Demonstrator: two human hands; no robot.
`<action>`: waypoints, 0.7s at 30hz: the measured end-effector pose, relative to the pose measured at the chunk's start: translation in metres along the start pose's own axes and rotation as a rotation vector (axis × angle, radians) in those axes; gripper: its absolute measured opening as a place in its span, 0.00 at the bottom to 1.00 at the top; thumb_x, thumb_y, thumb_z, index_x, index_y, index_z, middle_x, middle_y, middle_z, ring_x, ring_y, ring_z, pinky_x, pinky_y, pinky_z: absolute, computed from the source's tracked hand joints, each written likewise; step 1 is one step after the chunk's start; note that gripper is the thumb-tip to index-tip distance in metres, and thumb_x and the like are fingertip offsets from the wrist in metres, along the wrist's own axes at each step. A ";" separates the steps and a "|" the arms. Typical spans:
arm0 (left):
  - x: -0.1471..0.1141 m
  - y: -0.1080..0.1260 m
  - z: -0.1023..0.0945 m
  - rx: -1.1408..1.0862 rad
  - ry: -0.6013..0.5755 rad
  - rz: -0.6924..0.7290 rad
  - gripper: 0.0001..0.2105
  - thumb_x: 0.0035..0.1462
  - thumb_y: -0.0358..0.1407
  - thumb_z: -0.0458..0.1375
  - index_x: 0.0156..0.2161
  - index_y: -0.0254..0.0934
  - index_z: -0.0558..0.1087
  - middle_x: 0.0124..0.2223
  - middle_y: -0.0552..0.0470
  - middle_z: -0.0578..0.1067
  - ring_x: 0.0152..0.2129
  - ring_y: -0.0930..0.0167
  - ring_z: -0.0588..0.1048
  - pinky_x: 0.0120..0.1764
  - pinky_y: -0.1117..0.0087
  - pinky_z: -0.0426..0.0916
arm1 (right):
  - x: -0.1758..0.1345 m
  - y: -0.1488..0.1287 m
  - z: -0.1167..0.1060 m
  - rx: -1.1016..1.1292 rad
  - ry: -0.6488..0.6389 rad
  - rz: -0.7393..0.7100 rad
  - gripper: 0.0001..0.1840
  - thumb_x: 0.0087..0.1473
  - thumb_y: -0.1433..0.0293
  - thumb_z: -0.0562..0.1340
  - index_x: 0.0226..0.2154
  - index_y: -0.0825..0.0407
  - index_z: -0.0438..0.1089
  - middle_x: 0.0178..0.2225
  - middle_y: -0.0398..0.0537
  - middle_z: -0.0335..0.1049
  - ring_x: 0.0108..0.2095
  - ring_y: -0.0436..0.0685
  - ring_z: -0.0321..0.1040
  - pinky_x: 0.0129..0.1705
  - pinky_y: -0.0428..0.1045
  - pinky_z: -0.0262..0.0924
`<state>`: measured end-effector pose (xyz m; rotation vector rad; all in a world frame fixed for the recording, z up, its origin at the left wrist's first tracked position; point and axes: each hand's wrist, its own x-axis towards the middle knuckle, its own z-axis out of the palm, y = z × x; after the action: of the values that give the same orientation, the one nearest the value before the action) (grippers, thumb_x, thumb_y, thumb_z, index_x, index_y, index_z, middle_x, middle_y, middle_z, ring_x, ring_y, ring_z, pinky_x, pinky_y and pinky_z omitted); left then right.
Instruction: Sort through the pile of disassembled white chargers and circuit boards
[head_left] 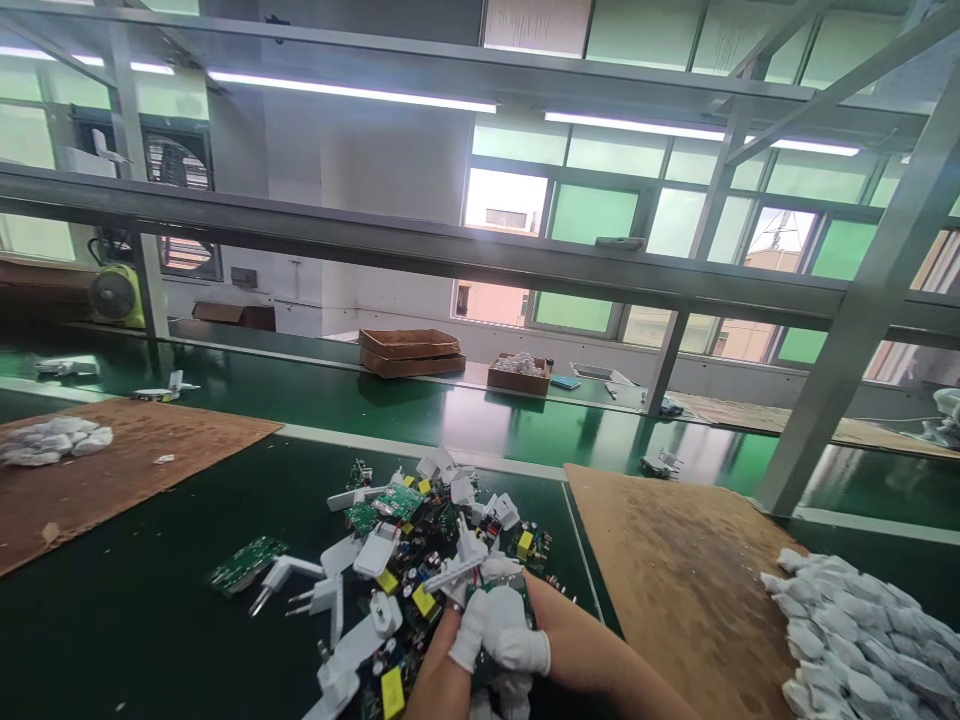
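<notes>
A heap of green circuit boards and white plug housings lies on the dark green table right in front of me. Both my hands wear white fingertip covers and meet at the near edge of the heap. My left hand and my right hand close together around a small circuit board with a white plug piece; the fingers hide most of it. A single green board and a white plug with metal prongs lie apart to the left.
Brown boards lie at left and right. Heaps of white pieces sit at far right and far left. Behind runs a green conveyor with cardboard trays and a box. A slanted metal post stands at right.
</notes>
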<state>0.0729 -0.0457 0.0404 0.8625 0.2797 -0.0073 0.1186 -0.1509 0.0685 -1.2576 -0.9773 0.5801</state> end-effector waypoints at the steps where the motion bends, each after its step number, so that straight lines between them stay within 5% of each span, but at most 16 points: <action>1: 0.000 0.000 0.000 0.000 0.010 -0.001 0.35 0.30 0.46 0.61 0.45 0.33 0.58 0.52 0.48 0.58 0.48 0.66 0.57 0.40 0.79 0.66 | 0.000 0.000 0.001 -0.003 0.014 -0.001 0.26 0.42 0.63 0.63 0.43 0.55 0.58 0.28 0.45 0.62 0.32 0.52 0.59 0.40 0.48 0.53; 9: 0.004 -0.001 -0.003 -0.066 0.075 -0.083 0.21 0.44 0.35 0.54 0.46 0.32 0.58 0.38 0.49 0.71 0.37 0.69 0.69 0.36 0.75 0.68 | -0.001 -0.006 0.004 -0.101 0.027 0.025 0.23 0.45 0.62 0.60 0.44 0.55 0.59 0.28 0.45 0.62 0.35 0.52 0.57 0.43 0.48 0.50; 15: 0.006 -0.005 -0.003 -0.100 0.026 -0.044 0.33 0.28 0.41 0.64 0.44 0.35 0.59 0.36 0.50 0.72 0.38 0.67 0.68 0.38 0.74 0.68 | 0.002 -0.001 0.004 -0.052 0.076 -0.031 0.24 0.45 0.57 0.58 0.42 0.55 0.61 0.30 0.47 0.61 0.35 0.53 0.57 0.42 0.49 0.51; 21: 0.022 -0.011 -0.013 0.100 0.058 0.109 0.26 0.26 0.48 0.62 0.34 0.35 0.66 0.31 0.49 0.73 0.36 0.62 0.69 0.39 0.66 0.67 | 0.001 0.000 0.005 -0.110 0.114 0.005 0.22 0.48 0.56 0.55 0.40 0.55 0.62 0.31 0.49 0.60 0.33 0.52 0.57 0.40 0.49 0.52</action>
<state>0.0898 -0.0406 0.0188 0.9778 0.2883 0.1062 0.1144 -0.1473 0.0684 -1.3766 -0.9208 0.4580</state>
